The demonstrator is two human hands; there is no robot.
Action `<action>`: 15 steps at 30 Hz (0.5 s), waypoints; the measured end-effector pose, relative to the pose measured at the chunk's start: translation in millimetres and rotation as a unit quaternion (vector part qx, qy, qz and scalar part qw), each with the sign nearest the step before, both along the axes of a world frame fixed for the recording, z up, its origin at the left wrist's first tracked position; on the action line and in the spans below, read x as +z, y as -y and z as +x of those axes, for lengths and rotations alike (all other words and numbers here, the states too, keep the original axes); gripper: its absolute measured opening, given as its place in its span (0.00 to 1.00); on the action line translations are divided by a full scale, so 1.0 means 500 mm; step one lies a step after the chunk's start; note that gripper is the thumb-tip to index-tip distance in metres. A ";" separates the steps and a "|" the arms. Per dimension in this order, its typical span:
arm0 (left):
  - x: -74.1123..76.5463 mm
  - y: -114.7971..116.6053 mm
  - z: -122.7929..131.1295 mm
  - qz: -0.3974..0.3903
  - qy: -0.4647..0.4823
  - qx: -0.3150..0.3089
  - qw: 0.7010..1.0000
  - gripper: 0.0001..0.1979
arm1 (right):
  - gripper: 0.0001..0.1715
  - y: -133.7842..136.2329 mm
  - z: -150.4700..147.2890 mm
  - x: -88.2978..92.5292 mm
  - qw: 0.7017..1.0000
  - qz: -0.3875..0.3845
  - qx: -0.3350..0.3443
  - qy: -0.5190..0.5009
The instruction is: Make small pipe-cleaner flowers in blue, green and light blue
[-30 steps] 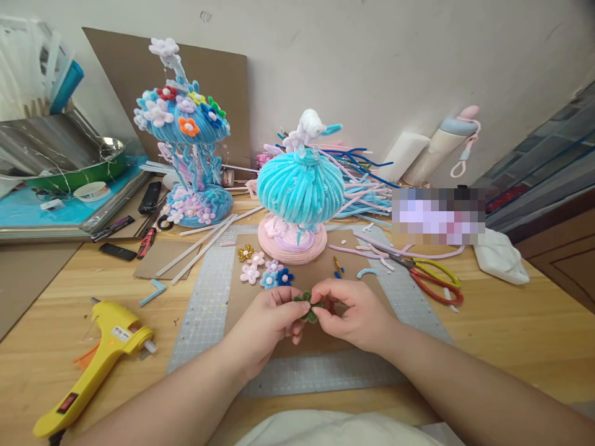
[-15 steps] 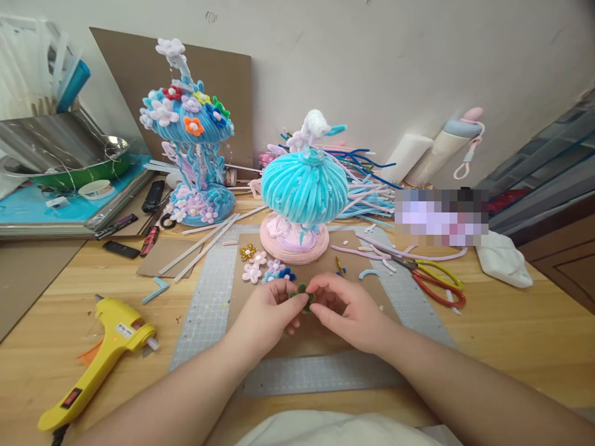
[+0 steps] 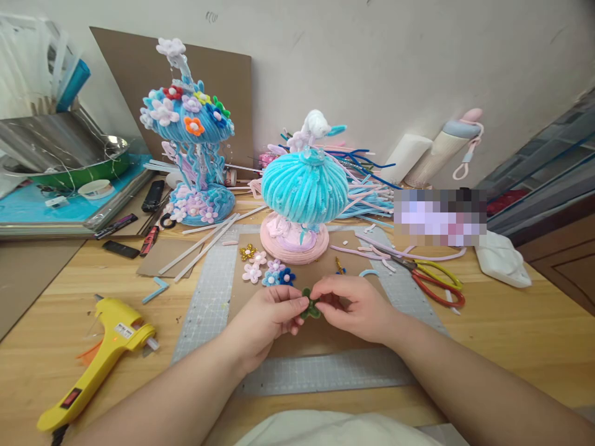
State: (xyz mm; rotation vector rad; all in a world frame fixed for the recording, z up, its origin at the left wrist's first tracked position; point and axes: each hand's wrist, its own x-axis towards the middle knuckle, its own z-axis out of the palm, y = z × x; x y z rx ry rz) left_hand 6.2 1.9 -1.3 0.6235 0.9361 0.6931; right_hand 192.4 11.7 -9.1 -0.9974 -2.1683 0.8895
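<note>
Between my two hands is a dark green pipe-cleaner flower (image 3: 311, 309), held above a brown cardboard sheet (image 3: 297, 348). My left hand (image 3: 274, 313) pinches its left side between thumb and fingers. From the right, my right hand (image 3: 351, 306) has its thumb and fingertips closed on a petal. Just beyond my left hand lie several finished small flowers, among them a dark blue flower (image 3: 287, 277), a pink flower (image 3: 252, 273) and a gold flower (image 3: 248, 251). Behind them stands a turquoise lamp-shaped pipe-cleaner piece (image 3: 304, 189) on a round pink base.
A yellow hot glue gun (image 3: 116, 337) lies at the left. Red-and-yellow-handled scissors (image 3: 437, 282) rest at the right on the grey cutting mat's edge (image 3: 325, 375). A blue flower-covered lamp piece (image 3: 190, 130) stands back left. Loose pipe cleaners (image 3: 367, 201) are piled behind.
The green flower has turned and shows more of its petals. My right hand has shifted slightly, its fingers closer together on the flower.
</note>
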 end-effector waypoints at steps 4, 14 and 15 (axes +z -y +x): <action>-0.002 0.002 0.000 -0.016 -0.008 -0.019 1.000 0.11 | 0.07 0.002 0.000 -0.005 0.999 0.035 0.005 0.034; -0.005 0.006 0.003 -0.006 -0.022 -0.007 1.000 0.15 | 0.11 0.000 0.000 -0.002 0.997 0.044 0.038 0.055; -0.005 0.005 0.003 -0.001 -0.025 -0.004 1.000 0.15 | 0.11 0.000 0.001 -0.002 0.997 0.045 0.040 0.052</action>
